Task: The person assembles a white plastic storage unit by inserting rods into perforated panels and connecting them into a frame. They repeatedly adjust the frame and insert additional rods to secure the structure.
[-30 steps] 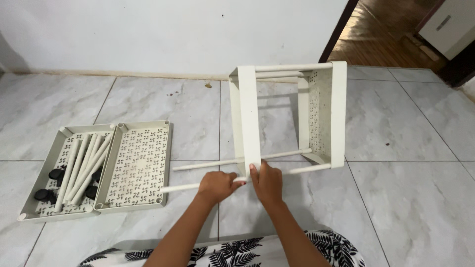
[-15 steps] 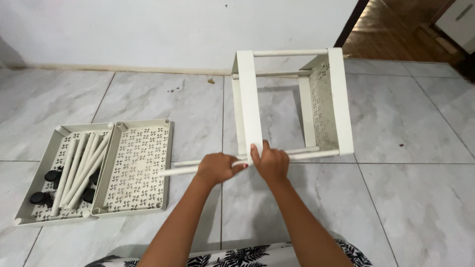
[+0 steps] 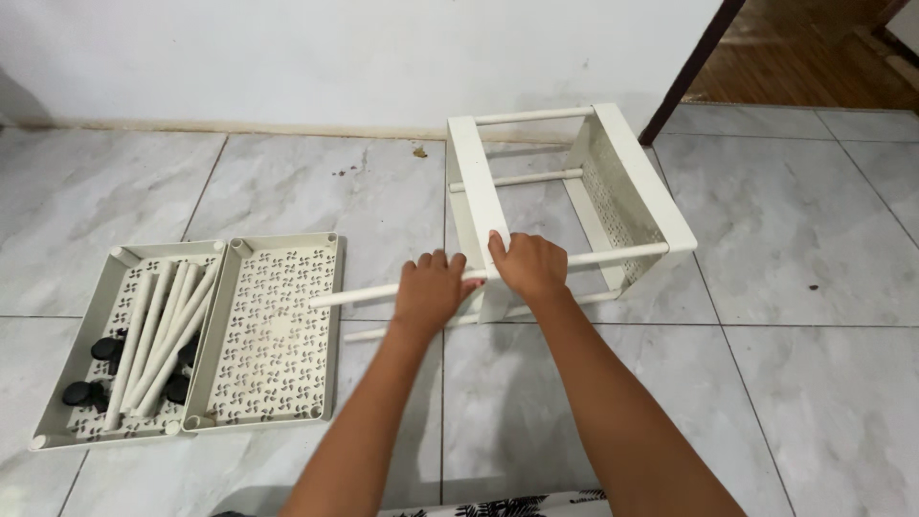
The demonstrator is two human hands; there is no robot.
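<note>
A partly built white plastic rack (image 3: pixel 613 182) lies on its side on the tiled floor: two perforated trays joined by white tubes. My left hand (image 3: pixel 428 290) is closed around a long white tube (image 3: pixel 354 295) that sticks out to the left of the nearer tray. My right hand (image 3: pixel 529 264) grips the lower edge of that nearer tray (image 3: pixel 476 191), where the tube passes through it. A second tube (image 3: pixel 383 331) juts out lower down, just below my left hand.
Two loose perforated trays lie side by side at left: an empty one (image 3: pixel 271 330), and one (image 3: pixel 105 316) holding several white tubes (image 3: pixel 158 330) and black caster wheels (image 3: pixel 91 369). A white wall runs along the back, and a dark doorframe (image 3: pixel 684 72) opens onto wood flooring.
The rack has tipped up and shifted a little away from me. Both hands have risen with it and stayed on the tube and tray edge.
</note>
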